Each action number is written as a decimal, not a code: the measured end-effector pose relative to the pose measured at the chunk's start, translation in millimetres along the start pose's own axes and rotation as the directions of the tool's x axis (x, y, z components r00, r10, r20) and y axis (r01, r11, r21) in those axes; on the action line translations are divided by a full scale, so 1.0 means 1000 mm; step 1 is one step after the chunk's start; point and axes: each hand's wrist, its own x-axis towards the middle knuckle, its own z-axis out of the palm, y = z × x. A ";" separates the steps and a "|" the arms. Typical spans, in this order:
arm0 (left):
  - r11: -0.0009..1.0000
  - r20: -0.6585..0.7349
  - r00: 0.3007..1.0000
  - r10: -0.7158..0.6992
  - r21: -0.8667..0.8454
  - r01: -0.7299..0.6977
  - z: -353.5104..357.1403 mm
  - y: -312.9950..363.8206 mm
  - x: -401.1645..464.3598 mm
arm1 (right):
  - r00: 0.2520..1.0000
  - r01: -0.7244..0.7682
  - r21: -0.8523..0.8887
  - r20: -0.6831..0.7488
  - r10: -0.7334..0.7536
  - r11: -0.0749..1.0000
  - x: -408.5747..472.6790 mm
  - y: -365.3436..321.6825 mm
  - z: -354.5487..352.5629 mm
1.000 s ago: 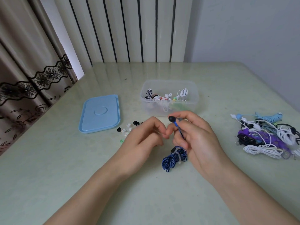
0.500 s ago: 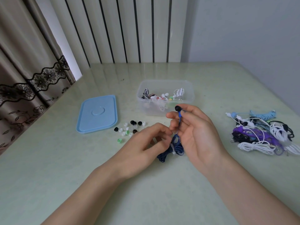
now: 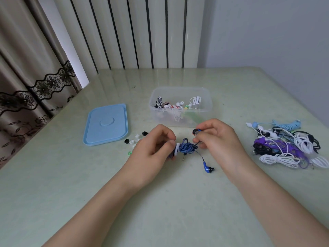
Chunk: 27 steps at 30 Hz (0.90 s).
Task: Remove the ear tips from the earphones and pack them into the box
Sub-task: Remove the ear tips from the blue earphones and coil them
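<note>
The blue earphones (image 3: pixel 187 148) are held just above the table (image 3: pixel 71 193), in front of the clear box (image 3: pixel 206 111), with the coiled cord stretched between the two hands. The banded end of the coil is pinched by the curled fingers of the left hand (image 3: pixel 153 148). One earbud (image 3: pixel 195 131), black tip still on, is pinched by the right hand (image 3: pixel 215 138), its tip turned left and up toward the box. The other earbud (image 3: pixel 208 168) hangs loose on its short lead, below and nearer the right hand, its tip apparently already off. The remaining tip is judged best pulled leftward by the left hand.
</note>
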 end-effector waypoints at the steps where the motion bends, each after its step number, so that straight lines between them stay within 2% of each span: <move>1: 0.999 -0.022 0.999 -0.027 -0.029 0.026 -0.001 0.001 0.001 | 1.000 -0.001 -0.033 -0.001 0.001 0.999 0.001 0.002 -0.002; 5: 0.991 -0.066 0.992 -0.111 -0.088 0.105 -0.006 -0.001 0.006 | 0.997 0.077 -0.243 0.041 -0.069 0.967 0.002 0.005 -0.007; 11: 0.984 -0.091 0.983 -0.158 -0.102 0.148 -0.007 -0.002 0.008 | 0.969 0.241 -0.527 0.087 -0.231 0.815 -0.006 -0.001 -0.018; 13: 0.984 -0.092 0.983 -0.160 -0.100 0.151 -0.007 -0.003 0.009 | 0.961 0.272 -0.487 0.174 -0.213 0.830 -0.010 -0.008 -0.023; 15: 0.982 -0.096 0.982 -0.164 -0.105 0.154 -0.006 -0.003 0.010 | 0.945 0.246 -0.430 0.305 -0.117 0.869 -0.015 -0.013 -0.025; 17: 0.981 -0.101 0.980 -0.169 -0.110 0.157 -0.006 -0.003 0.010 | 0.924 0.243 -0.458 0.377 -0.060 0.855 -0.019 -0.012 -0.023; 21: 0.983 -0.099 0.981 -0.165 -0.092 0.156 -0.005 -0.004 0.010 | 0.937 0.277 -0.537 0.336 -0.099 0.797 -0.019 -0.002 -0.014; 24: 0.985 -0.097 0.983 -0.158 -0.092 0.149 -0.004 -0.004 0.010 | 0.948 0.225 -0.474 0.309 -0.079 0.851 -0.016 -0.004 -0.015; 27: 0.986 -0.105 0.985 -0.140 -0.105 0.129 -0.002 -0.001 0.007 | 0.970 0.152 -0.331 0.232 -0.076 0.931 -0.014 -0.013 -0.021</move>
